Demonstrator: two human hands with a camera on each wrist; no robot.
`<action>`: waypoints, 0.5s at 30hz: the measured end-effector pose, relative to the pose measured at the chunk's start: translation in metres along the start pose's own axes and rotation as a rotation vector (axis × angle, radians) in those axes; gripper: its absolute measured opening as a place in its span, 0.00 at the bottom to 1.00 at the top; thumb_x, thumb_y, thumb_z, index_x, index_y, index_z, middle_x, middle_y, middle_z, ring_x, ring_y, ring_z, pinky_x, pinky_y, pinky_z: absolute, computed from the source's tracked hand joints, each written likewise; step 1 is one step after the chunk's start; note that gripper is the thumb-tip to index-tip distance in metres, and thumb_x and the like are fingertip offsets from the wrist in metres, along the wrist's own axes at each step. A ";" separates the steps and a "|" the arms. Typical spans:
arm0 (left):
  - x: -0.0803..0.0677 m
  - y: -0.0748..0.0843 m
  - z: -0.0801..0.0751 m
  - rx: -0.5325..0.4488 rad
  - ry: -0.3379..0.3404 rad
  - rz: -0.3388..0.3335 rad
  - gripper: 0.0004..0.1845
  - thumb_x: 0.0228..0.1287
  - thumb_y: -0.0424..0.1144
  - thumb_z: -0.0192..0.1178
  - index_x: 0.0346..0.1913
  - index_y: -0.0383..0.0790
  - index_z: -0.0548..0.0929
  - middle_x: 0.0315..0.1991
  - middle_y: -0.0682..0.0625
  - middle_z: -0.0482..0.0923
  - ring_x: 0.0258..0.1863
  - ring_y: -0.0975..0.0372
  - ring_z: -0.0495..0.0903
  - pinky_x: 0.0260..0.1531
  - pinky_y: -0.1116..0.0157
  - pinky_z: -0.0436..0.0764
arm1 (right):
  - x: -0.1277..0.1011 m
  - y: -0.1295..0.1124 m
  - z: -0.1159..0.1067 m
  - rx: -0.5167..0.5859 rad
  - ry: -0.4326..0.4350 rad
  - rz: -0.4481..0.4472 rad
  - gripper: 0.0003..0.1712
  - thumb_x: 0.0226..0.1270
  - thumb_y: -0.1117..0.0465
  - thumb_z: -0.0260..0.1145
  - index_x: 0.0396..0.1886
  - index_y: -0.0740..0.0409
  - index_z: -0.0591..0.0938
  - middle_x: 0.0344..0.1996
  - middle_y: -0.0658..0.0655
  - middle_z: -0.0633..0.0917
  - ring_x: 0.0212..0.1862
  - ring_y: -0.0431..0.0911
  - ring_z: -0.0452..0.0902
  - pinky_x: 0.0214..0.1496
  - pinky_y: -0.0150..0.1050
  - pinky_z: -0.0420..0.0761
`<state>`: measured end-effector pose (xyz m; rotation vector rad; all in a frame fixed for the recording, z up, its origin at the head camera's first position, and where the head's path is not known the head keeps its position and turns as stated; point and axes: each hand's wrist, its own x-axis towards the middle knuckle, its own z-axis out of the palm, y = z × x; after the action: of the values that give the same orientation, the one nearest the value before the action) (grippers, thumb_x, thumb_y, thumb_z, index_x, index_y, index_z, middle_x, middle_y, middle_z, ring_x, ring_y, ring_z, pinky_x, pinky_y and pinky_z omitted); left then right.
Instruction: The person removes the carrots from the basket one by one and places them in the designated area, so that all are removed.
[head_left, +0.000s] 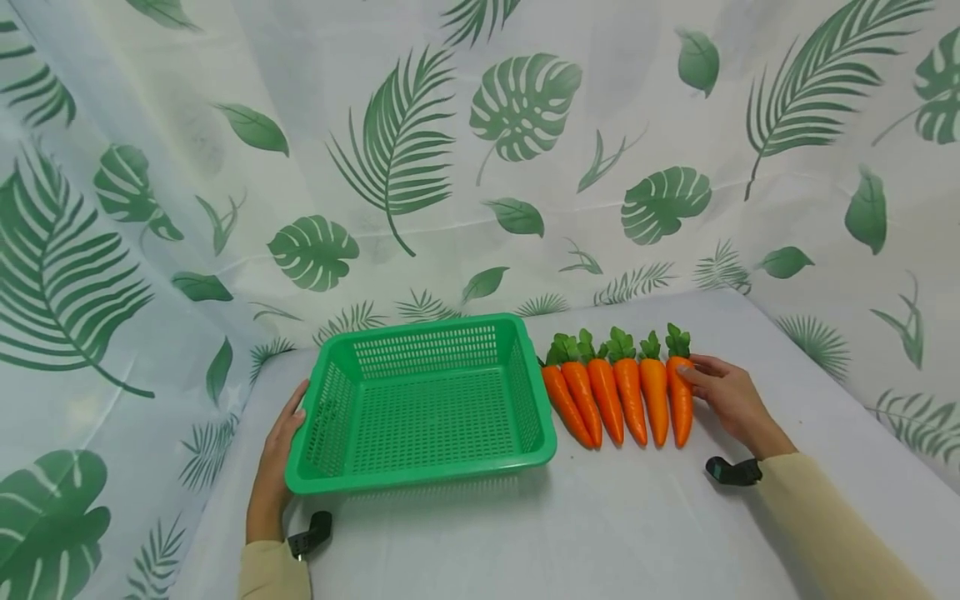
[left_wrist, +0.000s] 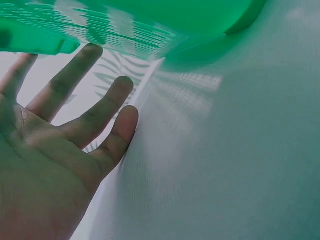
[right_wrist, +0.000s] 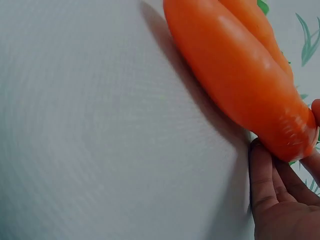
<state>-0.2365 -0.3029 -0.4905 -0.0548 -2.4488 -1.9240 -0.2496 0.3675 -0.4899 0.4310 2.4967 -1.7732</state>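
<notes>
While the left hand (head_left: 281, 454) rests with straight, relaxed fingers against the 9 o'clock wall of the green basket (head_left: 423, 404), grip released, the right hand (head_left: 731, 400) touches the rightmost carrot (head_left: 680, 400) near its leafy top; fingers lie along it, so grip reads released too. Six carrots (head_left: 622, 392) lie side by side on the white counter (head_left: 600, 525), at 3 o'clock of the basket, tips toward 6

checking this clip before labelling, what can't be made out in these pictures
- Left wrist view: most of the green basket is cut off by the top edge.
- Right wrist view: the other carrots hide behind the nearest carrot; right hand cut off by the edge.
- Head view: left hand fingertips hidden behind the basket wall.
</notes>
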 end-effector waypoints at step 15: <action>0.001 -0.001 -0.001 -0.011 0.000 0.037 0.31 0.90 0.56 0.38 0.88 0.60 0.53 0.87 0.56 0.47 0.82 0.56 0.48 0.73 0.56 0.55 | 0.001 -0.003 0.021 -0.064 0.068 -0.062 0.44 0.85 0.46 0.58 0.84 0.72 0.58 0.78 0.77 0.62 0.75 0.71 0.59 0.75 0.67 0.63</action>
<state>-0.2378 -0.3045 -0.4913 -0.0992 -2.4195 -1.9221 -0.2541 0.3476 -0.4948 0.4210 2.6320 -1.7227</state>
